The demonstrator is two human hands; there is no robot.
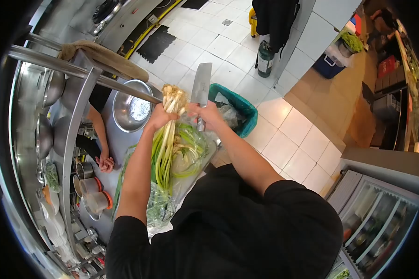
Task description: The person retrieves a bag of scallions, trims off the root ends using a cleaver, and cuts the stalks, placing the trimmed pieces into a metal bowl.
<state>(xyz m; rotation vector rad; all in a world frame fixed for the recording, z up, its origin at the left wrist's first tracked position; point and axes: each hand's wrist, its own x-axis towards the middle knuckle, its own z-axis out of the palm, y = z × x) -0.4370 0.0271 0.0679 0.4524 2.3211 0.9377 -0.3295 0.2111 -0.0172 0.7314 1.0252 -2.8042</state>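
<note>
A bunch of spring onions is gripped below its white root ends by my left hand, with the long green leaves trailing toward my body. My right hand is closed around the handle of a cleaver, whose broad blade points up and away from me beside the roots. Below both hands, more greens lie in clear plastic on the worktop. A steel bowl stands to the left of my left hand.
A bin with a green liner stands on the floor just beyond my right hand. A steel shelf frame runs along the left. Another person's hands rest at the counter beside small containers. A glass-front fridge is at lower right.
</note>
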